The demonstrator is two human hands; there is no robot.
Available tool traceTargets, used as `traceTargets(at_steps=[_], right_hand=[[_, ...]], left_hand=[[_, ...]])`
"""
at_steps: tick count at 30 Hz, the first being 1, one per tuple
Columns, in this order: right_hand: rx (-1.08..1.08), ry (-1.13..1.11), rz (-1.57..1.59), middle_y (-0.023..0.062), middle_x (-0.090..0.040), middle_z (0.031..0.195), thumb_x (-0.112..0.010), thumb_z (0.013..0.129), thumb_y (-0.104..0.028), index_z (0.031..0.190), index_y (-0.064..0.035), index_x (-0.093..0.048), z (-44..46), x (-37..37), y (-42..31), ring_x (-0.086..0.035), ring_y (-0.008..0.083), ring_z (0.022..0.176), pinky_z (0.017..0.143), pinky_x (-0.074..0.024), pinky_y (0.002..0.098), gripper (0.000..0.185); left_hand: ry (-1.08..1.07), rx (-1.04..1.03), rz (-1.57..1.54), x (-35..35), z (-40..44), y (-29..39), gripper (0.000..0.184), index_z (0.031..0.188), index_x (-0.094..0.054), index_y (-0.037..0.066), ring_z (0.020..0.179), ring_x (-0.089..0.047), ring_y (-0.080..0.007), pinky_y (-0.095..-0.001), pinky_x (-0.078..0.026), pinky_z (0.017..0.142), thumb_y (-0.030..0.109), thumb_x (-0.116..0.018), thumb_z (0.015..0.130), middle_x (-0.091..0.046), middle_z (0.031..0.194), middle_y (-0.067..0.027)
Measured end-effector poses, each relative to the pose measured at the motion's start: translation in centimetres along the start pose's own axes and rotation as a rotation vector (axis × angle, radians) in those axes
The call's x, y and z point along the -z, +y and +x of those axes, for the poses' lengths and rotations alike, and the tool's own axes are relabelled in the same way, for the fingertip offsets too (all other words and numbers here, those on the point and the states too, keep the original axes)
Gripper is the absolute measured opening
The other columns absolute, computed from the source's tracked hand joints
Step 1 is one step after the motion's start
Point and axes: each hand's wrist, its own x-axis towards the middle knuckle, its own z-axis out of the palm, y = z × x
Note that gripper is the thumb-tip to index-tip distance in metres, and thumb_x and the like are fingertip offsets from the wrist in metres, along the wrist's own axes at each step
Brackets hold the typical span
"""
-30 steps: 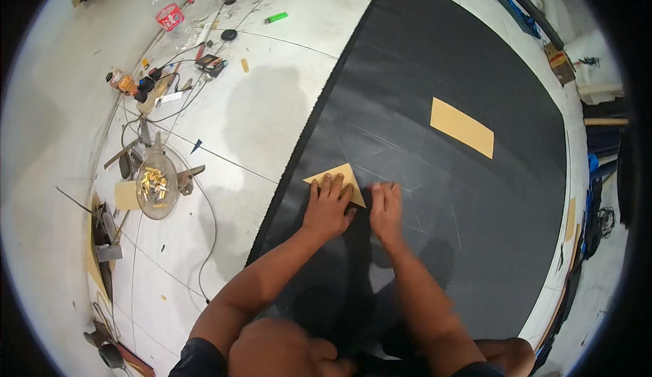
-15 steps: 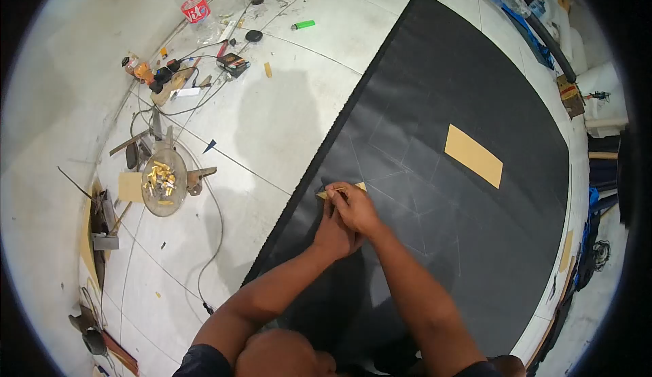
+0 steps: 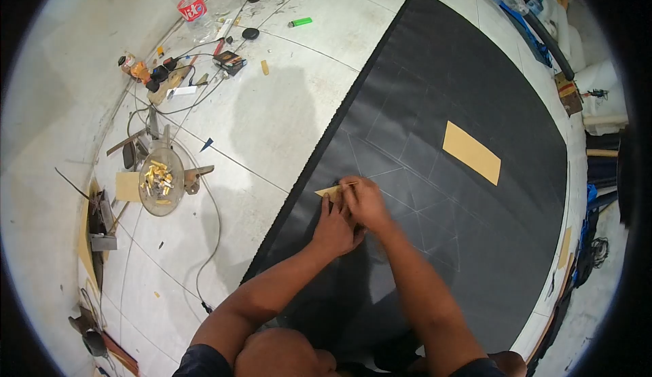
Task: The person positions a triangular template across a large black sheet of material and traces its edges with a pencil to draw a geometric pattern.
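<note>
A large sheet of black material point(image 3: 489, 255) lies on the floor, with thin pale lines drawn across it. Near its left edge is a small pointed tan card piece point(image 3: 327, 192), partly covered by my hands. My left hand point(image 3: 333, 232) presses this piece down with outstretched, spread fingertips. Beside it, my right hand point(image 3: 367, 205) is closed around a thin pen-like stick point(image 3: 351, 183), at the card's upper edge. The stick's tip is hard to make out. Farther right, a larger tan card rectangle point(image 3: 473, 153) rests on the sheet.
On the white tiles at left stands a glass dish point(image 3: 161, 204) of cigarette butts. A cable point(image 3: 219, 231) curves past it. Toward the back are a plastic bottle point(image 3: 191, 7), a green lighter point(image 3: 300, 22) and a small box point(image 3: 229, 63). Rolled material point(image 3: 550, 48) lines the right side.
My right hand has shifted rightward along the card piece with the stick, uncovering more of the card's left end. My left hand stays on the card. The whole view has moved slightly.
</note>
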Motion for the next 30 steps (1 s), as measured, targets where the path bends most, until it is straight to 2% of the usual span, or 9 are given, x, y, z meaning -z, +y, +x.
traceTargets(at_steps=[3,5,8,18,21,23,24,26,30], right_hand=[[-0.16,0.067,0.059,0.0219,-0.072,0.111,-0.056,0.104,-0.024,0.112,-0.0025,-0.068,-0.7,2.0,1.1,-0.068,0.0436,0.102,0.089,-0.0539,0.0481,0.026],[-0.253,0.129,0.061,0.019,-0.074,0.098,-0.056,0.107,-0.026,0.113,-0.0038,-0.064,-0.7,2.3,2.3,-0.073,0.0373,0.089,0.079,-0.0569,0.0444,0.025],[-0.325,0.141,-0.001,0.0181,-0.074,0.093,-0.053,0.108,-0.026,0.113,-0.0033,-0.06,-0.7,1.8,2.5,-0.074,0.0357,0.085,0.077,-0.0573,0.0433,0.024],[-0.355,0.293,0.102,0.017,-0.074,0.091,-0.049,0.11,-0.025,0.114,-0.0025,-0.056,-1.3,-0.2,4.0,-0.077,0.0272,0.09,0.075,-0.0587,0.04,0.024],[-0.299,0.318,0.085,0.0186,-0.074,0.093,-0.05,0.11,-0.023,0.115,-0.0024,-0.056,-1.3,-0.4,3.9,-0.077,0.0291,0.088,0.075,-0.0586,0.041,0.022],[-0.332,0.291,0.13,0.0222,-0.072,0.101,-0.052,0.106,-0.022,0.115,-0.0036,-0.058,-1.2,-0.2,3.1,-0.069,0.0452,0.095,0.083,-0.0528,0.0515,0.022],[-0.33,0.287,0.135,0.0222,-0.072,0.101,-0.052,0.106,-0.022,0.115,-0.0036,-0.058,-1.2,0.2,2.2,-0.069,0.0452,0.095,0.083,-0.0528,0.0515,0.022],[-0.16,0.099,-0.197,0.0163,-0.074,0.103,-0.053,0.106,-0.025,0.115,-0.006,-0.064,-1.2,1.1,0.4,-0.072,0.0363,0.095,0.085,-0.0542,0.0504,0.024],[0.058,-0.015,-0.217,0.0147,-0.074,0.108,-0.054,0.105,-0.029,0.114,-0.0087,-0.069,0.0,-0.2,-1.4,-0.069,0.0379,0.101,0.089,-0.0522,0.0517,0.027]], left_hand=[[-0.152,0.028,0.076,1.6,0.3,0.7,0.077,0.152,-0.047,0.004,0.152,-0.025,-0.0465,-0.0669,-0.015,0.122,0.053,-0.062,0.094,-0.037,0.158,-0.0263],[-0.123,0.015,0.078,1.3,0.2,0.6,0.076,0.151,-0.049,0.004,0.151,-0.026,-0.0459,-0.0668,-0.015,0.122,0.053,-0.062,0.094,-0.038,0.158,-0.0264],[-0.058,0.003,0.078,0.7,0.1,0.4,0.076,0.15,-0.05,0.005,0.15,-0.028,-0.045,-0.0668,-0.017,0.122,0.053,-0.063,0.093,-0.038,0.156,-0.0257],[-0.048,0.005,0.084,1.1,0.2,0.6,0.076,0.149,-0.051,0.004,0.148,-0.03,-0.0447,-0.0665,-0.019,0.121,0.053,-0.065,0.091,-0.039,0.155,-0.0246],[-0.044,-0.004,0.087,0.9,0.1,0.4,0.077,0.149,-0.051,0.004,0.149,-0.03,-0.045,-0.0667,-0.018,0.121,0.053,-0.065,0.091,-0.038,0.156,-0.0247],[-0.065,0.006,0.091,0.8,0.3,0.5,0.079,0.151,-0.049,0.004,0.149,-0.029,-0.0453,-0.0666,-0.018,0.121,0.053,-0.065,0.091,-0.037,0.157,-0.0249],[-0.087,0.012,0.095,0.7,0.3,0.4,0.08,0.152,-0.047,0.004,0.149,-0.029,-0.0457,-0.0665,-0.018,0.121,0.052,-0.065,0.091,-0.036,0.158,-0.0251],[-0.048,0.004,0.076,0.4,0.1,0.2,0.08,0.153,-0.045,0.004,0.149,-0.029,-0.0453,-0.0664,-0.018,0.121,0.051,-0.065,0.091,-0.036,0.158,-0.025],[-0.019,-0.035,-0.012,0.5,0.3,-0.2,0.078,0.155,-0.043,0.008,0.151,-0.028,-0.0433,-0.0678,-0.018,0.121,0.051,-0.063,0.093,-0.037,0.159,-0.0235]])
